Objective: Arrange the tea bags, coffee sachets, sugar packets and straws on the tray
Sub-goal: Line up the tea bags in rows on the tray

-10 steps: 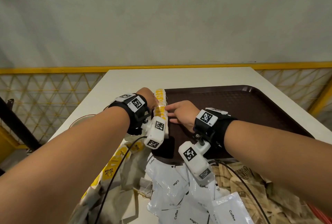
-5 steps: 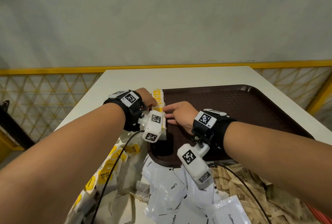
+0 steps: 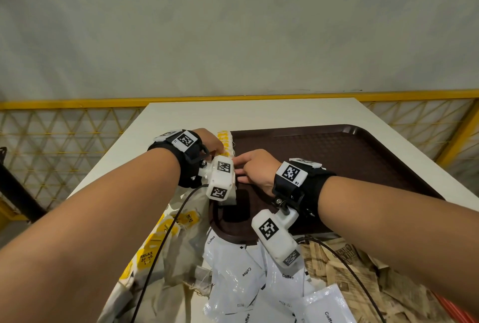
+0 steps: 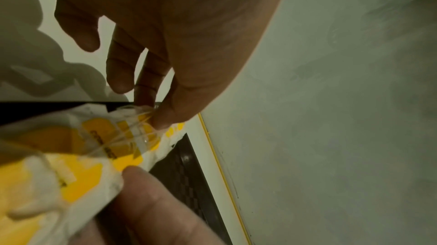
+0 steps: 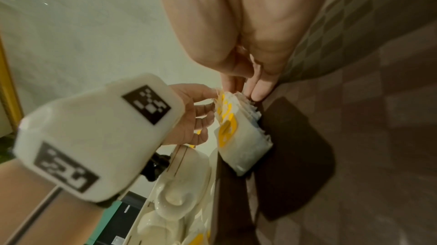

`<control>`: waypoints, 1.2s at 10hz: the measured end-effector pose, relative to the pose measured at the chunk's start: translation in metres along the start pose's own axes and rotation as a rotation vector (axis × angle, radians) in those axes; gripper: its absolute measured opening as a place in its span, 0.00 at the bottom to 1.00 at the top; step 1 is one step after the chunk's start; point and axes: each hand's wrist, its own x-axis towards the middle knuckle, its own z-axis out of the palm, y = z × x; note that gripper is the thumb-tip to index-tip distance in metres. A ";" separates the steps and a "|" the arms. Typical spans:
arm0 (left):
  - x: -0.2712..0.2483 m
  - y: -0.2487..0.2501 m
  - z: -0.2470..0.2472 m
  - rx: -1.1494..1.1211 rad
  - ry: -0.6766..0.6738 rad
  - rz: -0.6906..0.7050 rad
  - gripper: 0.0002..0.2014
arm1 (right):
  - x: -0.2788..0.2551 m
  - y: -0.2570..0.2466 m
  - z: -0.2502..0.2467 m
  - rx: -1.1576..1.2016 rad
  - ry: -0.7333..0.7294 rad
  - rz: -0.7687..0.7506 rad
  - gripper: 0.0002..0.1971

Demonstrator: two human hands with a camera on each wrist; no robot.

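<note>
A row of white tea bags with yellow tags [image 3: 226, 141] [image 5: 238, 136] [image 4: 94, 146] stands on edge along the left rim of the brown tray [image 3: 337, 156] [image 5: 354, 118]. My left hand [image 3: 210, 141] [image 5: 198, 114] is on the row's left side, its loosely bent fingertips [image 4: 163, 120] touching the tags and strings. Opposite it, my right hand [image 3: 255, 164] [image 5: 255, 90] lays straight fingers against the row's right side, on the tray floor. One right-hand finger [image 4: 153, 202] shows blurred beside the bags. Neither hand lifts a bag.
On the white table [image 3: 259, 112], near me, lie loose tea bags [image 3: 166, 234], white coffee sachets [image 3: 241, 270] and brown sugar packets [image 3: 350, 265]. Something red [image 3: 464, 316] shows at the lower right. White cups [image 5: 179, 183] sit below the table edge. A yellow railing [image 3: 64, 141] surrounds the table.
Both hands have stayed on the tea bag row, shifting slightly along it toward me. The head view has drifted a little.
</note>
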 end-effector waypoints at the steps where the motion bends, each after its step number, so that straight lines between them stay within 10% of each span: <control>1: 0.004 -0.001 0.002 -0.013 0.004 -0.017 0.14 | 0.000 -0.001 0.000 0.006 0.005 0.013 0.21; 12: -0.008 -0.025 0.025 -1.000 0.148 -0.002 0.07 | 0.029 0.004 0.010 -0.194 0.144 -0.188 0.17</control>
